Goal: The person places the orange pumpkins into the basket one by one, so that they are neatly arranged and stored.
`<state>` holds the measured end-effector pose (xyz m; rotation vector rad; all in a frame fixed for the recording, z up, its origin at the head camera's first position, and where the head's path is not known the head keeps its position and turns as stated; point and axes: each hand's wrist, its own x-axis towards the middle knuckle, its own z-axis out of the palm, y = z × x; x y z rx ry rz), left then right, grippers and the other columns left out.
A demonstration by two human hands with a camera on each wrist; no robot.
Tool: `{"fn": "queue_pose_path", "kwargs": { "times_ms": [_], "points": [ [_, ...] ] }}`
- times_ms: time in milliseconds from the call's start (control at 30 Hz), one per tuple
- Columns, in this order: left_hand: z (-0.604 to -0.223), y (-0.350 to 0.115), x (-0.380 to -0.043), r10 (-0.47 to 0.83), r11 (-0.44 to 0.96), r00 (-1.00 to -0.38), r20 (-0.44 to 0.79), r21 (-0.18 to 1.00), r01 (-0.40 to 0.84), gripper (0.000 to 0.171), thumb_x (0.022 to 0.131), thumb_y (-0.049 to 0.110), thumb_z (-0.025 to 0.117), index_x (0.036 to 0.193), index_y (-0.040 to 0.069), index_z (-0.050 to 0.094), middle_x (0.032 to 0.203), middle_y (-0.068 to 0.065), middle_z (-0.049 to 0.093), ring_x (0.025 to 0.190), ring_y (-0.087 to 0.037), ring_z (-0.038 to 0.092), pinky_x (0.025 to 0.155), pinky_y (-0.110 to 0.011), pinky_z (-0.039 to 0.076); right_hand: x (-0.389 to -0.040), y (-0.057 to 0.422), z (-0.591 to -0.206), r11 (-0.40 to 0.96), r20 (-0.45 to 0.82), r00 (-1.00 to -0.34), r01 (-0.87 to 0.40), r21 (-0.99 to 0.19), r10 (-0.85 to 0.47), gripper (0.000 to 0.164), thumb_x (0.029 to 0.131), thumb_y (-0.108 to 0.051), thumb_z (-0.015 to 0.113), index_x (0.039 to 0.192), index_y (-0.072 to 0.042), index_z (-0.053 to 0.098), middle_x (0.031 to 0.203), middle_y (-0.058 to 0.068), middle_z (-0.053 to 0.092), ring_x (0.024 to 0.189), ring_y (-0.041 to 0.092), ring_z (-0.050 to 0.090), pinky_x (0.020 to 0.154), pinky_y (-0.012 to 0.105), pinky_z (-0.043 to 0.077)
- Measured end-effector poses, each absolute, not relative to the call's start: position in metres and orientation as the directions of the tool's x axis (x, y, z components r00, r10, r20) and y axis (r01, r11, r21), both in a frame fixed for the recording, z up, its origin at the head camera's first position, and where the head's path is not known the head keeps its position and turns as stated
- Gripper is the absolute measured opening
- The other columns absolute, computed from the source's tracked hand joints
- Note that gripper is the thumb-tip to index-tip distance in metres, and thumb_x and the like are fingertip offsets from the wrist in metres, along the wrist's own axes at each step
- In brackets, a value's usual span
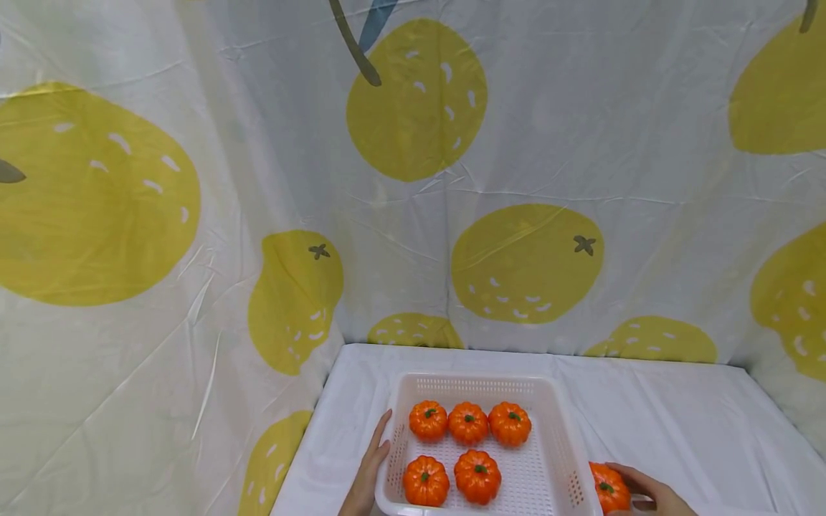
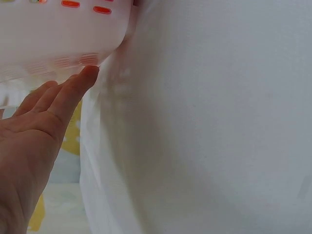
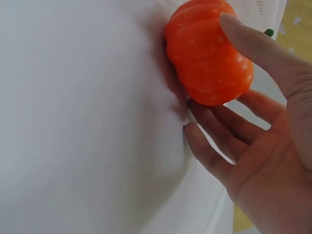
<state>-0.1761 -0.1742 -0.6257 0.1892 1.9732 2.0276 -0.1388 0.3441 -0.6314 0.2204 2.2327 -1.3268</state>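
Note:
A white perforated plastic basket sits on the table, with several small orange pumpkins in it. Three of them, among them the middle one, line its far side; two more, one being the pumpkin, lie nearer. My left hand has its fingers extended along the basket's left side; in the left wrist view the fingertips are right at its lower wall. Outside the basket's right wall, my right hand holds another orange pumpkin, thumb over its top and fingers around its side, close by the white cloth.
White cloth covers the table and shows to the right of and behind the basket. A curtain printed with yellow fruit hangs behind the table and along the left and right sides.

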Motion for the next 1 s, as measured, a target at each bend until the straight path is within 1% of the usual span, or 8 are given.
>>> {"fn": "queue_pose_path", "kwargs": {
  "times_ms": [100, 200, 300, 433, 533, 667, 767, 1000],
  "points": [
    [-0.626, -0.174, -0.176, 0.309, -0.003, -0.945, -0.112, 0.993, -0.118, 0.062, 0.111, 0.052, 0.027, 0.167, 0.036, 0.006, 0.176, -0.012, 0.003, 0.156, -0.044, 0.022, 0.12, -0.063, 0.033, -0.136, 0.343, -0.633, 0.49, -0.545, -0.838, 0.466, -0.737, -0.022, 0.1, 0.086, -0.046, 0.083, 0.156, 0.004, 0.032, 0.136, 0.029, 0.057, 0.102, 0.028, 0.065, 0.084, 0.05, 0.062],
    [-0.627, -0.175, -0.175, 0.311, -0.002, -0.945, -0.102, 0.994, -0.108, 0.062, 0.111, 0.051, 0.026, 0.167, 0.034, 0.005, 0.176, -0.015, 0.002, 0.156, -0.045, 0.021, 0.121, -0.065, 0.032, -0.134, 0.344, -0.635, 0.478, -0.556, -0.831, 0.502, -0.72, 0.036, 0.106, 0.081, -0.047, 0.086, 0.157, 0.002, 0.031, 0.135, 0.03, 0.057, 0.099, 0.03, 0.066, 0.081, 0.049, 0.063],
    [-0.627, -0.174, -0.175, 0.305, 0.001, -0.947, -0.105, 0.994, -0.109, 0.062, 0.111, 0.051, 0.026, 0.167, 0.035, 0.006, 0.176, -0.014, 0.003, 0.156, -0.045, 0.021, 0.121, -0.065, 0.031, -0.133, 0.346, -0.636, 0.5, -0.538, -0.842, 0.483, -0.719, 0.041, 0.106, 0.083, -0.048, 0.085, 0.157, 0.004, 0.029, 0.141, 0.035, 0.05, 0.103, 0.032, 0.065, 0.083, 0.051, 0.062],
    [-0.628, -0.174, -0.176, 0.302, -0.001, -0.948, -0.1, 0.994, -0.105, 0.059, 0.111, 0.049, 0.025, 0.167, 0.037, 0.008, 0.176, -0.011, 0.005, 0.157, -0.043, 0.021, 0.122, -0.065, 0.03, -0.134, 0.349, -0.637, 0.553, -0.491, -0.871, 0.411, -0.725, 0.003, 0.104, 0.087, -0.049, 0.081, 0.156, 0.007, 0.028, 0.145, 0.039, 0.046, 0.109, 0.034, 0.064, 0.088, 0.052, 0.06],
    [-0.63, -0.174, -0.176, 0.304, -0.003, -0.948, -0.095, 0.995, -0.101, 0.059, 0.112, 0.048, 0.025, 0.167, 0.037, 0.008, 0.176, -0.011, 0.006, 0.157, -0.043, 0.02, 0.122, -0.066, 0.029, -0.135, 0.349, -0.637, 0.577, -0.478, -0.878, 0.392, -0.717, 0.003, 0.105, 0.085, -0.053, 0.081, 0.155, 0.007, 0.031, 0.144, 0.039, 0.046, 0.108, 0.032, 0.064, 0.087, 0.051, 0.06],
    [-0.63, -0.174, -0.176, 0.306, -0.006, -0.947, -0.095, 0.995, -0.102, 0.06, 0.111, 0.049, 0.025, 0.167, 0.036, 0.007, 0.176, -0.012, 0.006, 0.157, -0.043, 0.02, 0.122, -0.065, 0.029, -0.137, 0.346, -0.637, 0.619, -0.454, -0.89, 0.38, -0.688, 0.042, 0.111, 0.078, -0.06, 0.084, 0.153, 0.007, 0.037, 0.144, 0.038, 0.047, 0.105, 0.028, 0.063, 0.087, 0.049, 0.06],
    [-0.629, -0.175, -0.176, 0.307, -0.006, -0.947, -0.096, 0.995, -0.103, 0.061, 0.111, 0.049, 0.026, 0.167, 0.034, 0.006, 0.176, -0.012, 0.005, 0.157, -0.043, 0.019, 0.122, -0.066, 0.028, -0.138, 0.342, -0.638, 0.648, -0.417, -0.907, 0.354, -0.675, 0.061, 0.116, 0.074, -0.064, 0.084, 0.151, 0.009, 0.038, 0.142, 0.039, 0.049, 0.106, 0.029, 0.062, 0.09, 0.048, 0.059],
    [-0.626, -0.173, -0.175, 0.284, 0.019, -0.952, -0.116, 0.993, -0.115, 0.063, 0.11, 0.052, 0.028, 0.167, 0.034, 0.007, 0.176, -0.013, 0.004, 0.157, -0.045, 0.019, 0.121, -0.066, 0.03, -0.139, 0.336, -0.641, 0.662, -0.386, -0.914, 0.367, -0.653, 0.126, 0.115, 0.077, -0.066, 0.081, 0.153, 0.007, 0.035, 0.136, 0.036, 0.054, 0.111, 0.038, 0.059, 0.088, 0.044, 0.057]
  ]
}}
